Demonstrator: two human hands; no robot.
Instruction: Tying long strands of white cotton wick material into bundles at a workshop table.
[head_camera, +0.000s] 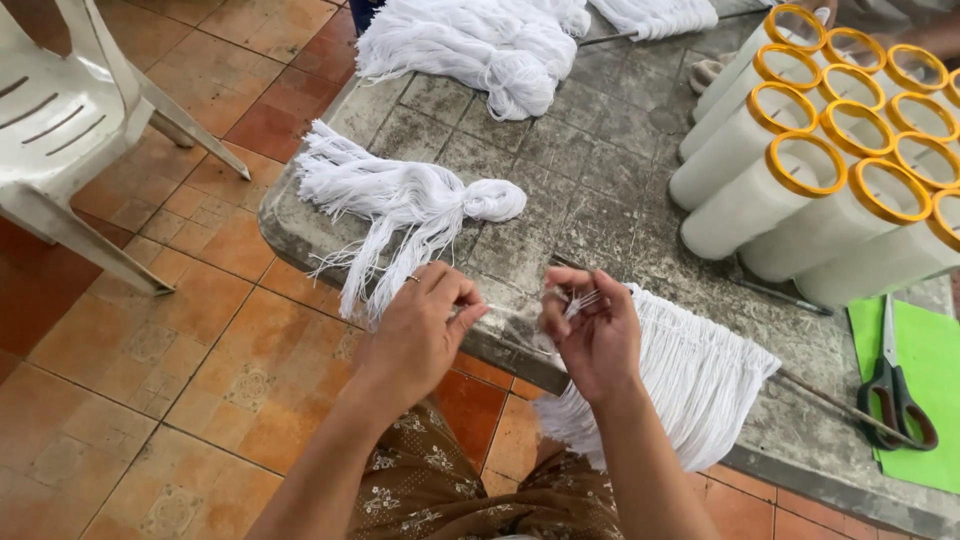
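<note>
The left hand (415, 330) is curled over the near edge of the grey stone table (600, 200), thumb and fingertips pinched together on a few thin white strands (505, 308) that run across to the right hand (590, 335). The right hand is also mostly closed, its thumb and forefinger nipping the other end of those strands, with short loose ends sticking up between the fingers. Just right of this hand, a flat fringe of white threads (690, 380) hangs off the table's near edge, strung along a thin rod (830, 400) that lies along that edge.

Near the table's left corner lies a knotted bundle of white yarn (400, 200), its loose ends trailing toward the left hand. A bigger heap of white yarn (480, 45) sits at the far edge. At the right side, white tubes with orange rims (830, 150) are stacked lying down. Scissors (893, 385) rest on a green sheet (925, 370) at the near right corner. A white plastic chair (80, 130) stands on the tiled floor (150, 350) to the left.
</note>
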